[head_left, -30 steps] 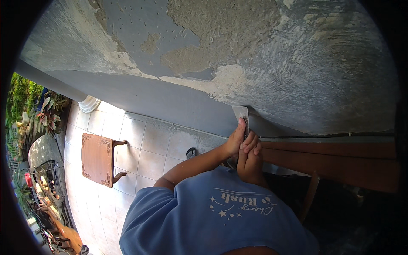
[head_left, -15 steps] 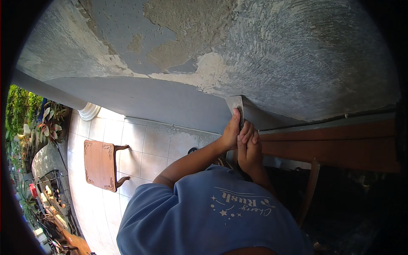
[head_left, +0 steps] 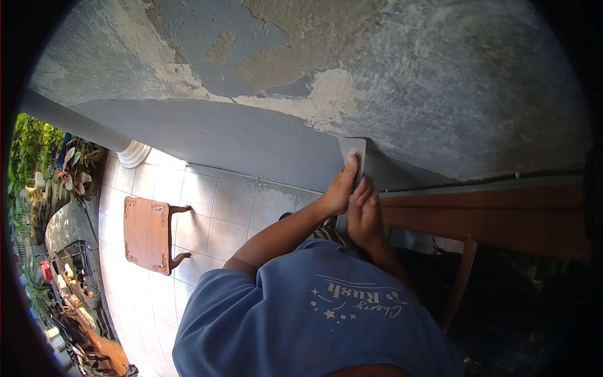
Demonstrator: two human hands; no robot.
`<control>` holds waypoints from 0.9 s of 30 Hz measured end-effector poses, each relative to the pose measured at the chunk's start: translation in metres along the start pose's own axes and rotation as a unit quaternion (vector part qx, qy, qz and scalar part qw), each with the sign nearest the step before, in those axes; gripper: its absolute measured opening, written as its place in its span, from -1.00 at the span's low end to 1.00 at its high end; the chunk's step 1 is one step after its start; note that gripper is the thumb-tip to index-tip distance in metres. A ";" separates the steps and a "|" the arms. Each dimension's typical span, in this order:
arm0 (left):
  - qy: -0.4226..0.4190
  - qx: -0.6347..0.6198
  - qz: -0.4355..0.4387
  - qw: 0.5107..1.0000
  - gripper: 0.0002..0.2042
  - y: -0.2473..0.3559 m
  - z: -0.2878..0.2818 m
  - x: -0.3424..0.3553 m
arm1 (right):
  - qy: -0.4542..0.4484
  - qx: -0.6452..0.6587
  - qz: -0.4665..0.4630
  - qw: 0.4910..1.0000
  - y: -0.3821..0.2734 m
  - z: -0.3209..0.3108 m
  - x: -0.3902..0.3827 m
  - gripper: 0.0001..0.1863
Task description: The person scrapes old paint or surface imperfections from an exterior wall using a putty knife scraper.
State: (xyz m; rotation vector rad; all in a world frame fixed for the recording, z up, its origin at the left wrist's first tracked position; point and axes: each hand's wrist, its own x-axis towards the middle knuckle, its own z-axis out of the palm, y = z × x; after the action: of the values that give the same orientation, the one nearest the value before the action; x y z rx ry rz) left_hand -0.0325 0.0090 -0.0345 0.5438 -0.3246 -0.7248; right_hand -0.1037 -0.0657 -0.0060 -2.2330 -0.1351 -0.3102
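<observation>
My left hand (head_left: 339,188) grips a scraper (head_left: 353,147), its thumb pressed up along the tool toward the broad pale metal blade. Closed just below and against it, my right hand (head_left: 366,210) is on the same tool; the fingers hide the handle. The blade's wide edge meets the wall (head_left: 427,113) where the rough, scraped surface borders the smooth grey paint (head_left: 251,141). Patches of bare grey-brown plaster (head_left: 301,47) and whitish filler show beyond the blade.
A small carved wooden table (head_left: 147,235) stands on the pale floor tiles at left, near a column base (head_left: 134,154). Plants (head_left: 78,166) and assorted items line the far left. Brown wood (head_left: 477,217) and a thin dark cable run along the wall at right.
The blade has turned to show more of its flat face and shifted slightly along the border of the scraped area. Both hands keep hold. The whole view has shifted a little.
</observation>
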 end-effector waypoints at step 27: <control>0.021 -0.112 0.022 0.993 -0.34 0.010 0.001 0.013 | -0.008 0.012 0.024 1.000 -0.011 -0.003 0.020 -0.76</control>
State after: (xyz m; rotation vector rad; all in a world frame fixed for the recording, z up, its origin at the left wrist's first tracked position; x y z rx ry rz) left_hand -0.0187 0.0054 -0.0265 0.3378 -0.2117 -0.6952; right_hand -0.0872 -0.0609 0.0093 -2.2120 -0.0932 -0.2642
